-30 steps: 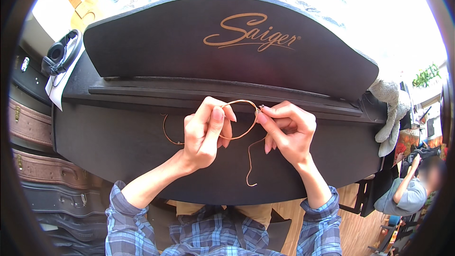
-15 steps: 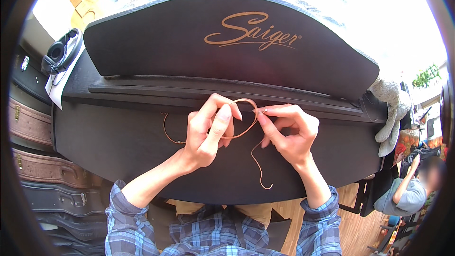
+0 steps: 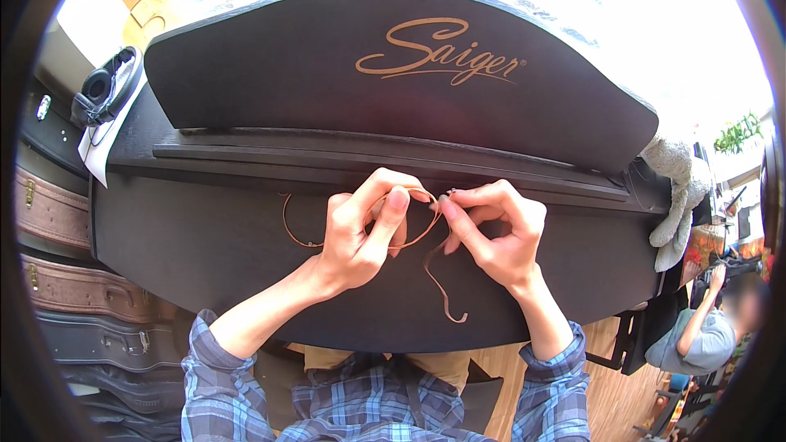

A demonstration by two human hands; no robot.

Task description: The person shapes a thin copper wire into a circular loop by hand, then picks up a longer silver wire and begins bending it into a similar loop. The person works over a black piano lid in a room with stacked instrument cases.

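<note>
My left hand (image 3: 360,237) curls round a coiled copper-coloured string (image 3: 422,236), thumb and forefinger pinching its loop. My right hand (image 3: 499,237) pinches the loop's right side between thumb and forefinger, near a small piece at the string's end too small to make out. A loose tail of string hangs below between my hands and bends at its tip. Another thin copper string (image 3: 286,223), with a tiny ball on it, curves at the left over the dark curved top (image 3: 205,237) beneath my hands.
A raised dark board (image 3: 286,65) stands behind. Headphones (image 3: 102,90) and paper lie left, beside stacked instrument cases (image 3: 82,290). A grey plush toy (image 3: 671,221) hangs at the right; a person (image 3: 704,336) is beyond. A wooden guitar (image 3: 143,16) and foliage show at the back.
My left fingertips have shifted right toward the right hand, and the loop between my hands looks lower and smaller. The hanging tail has changed its curve.
</note>
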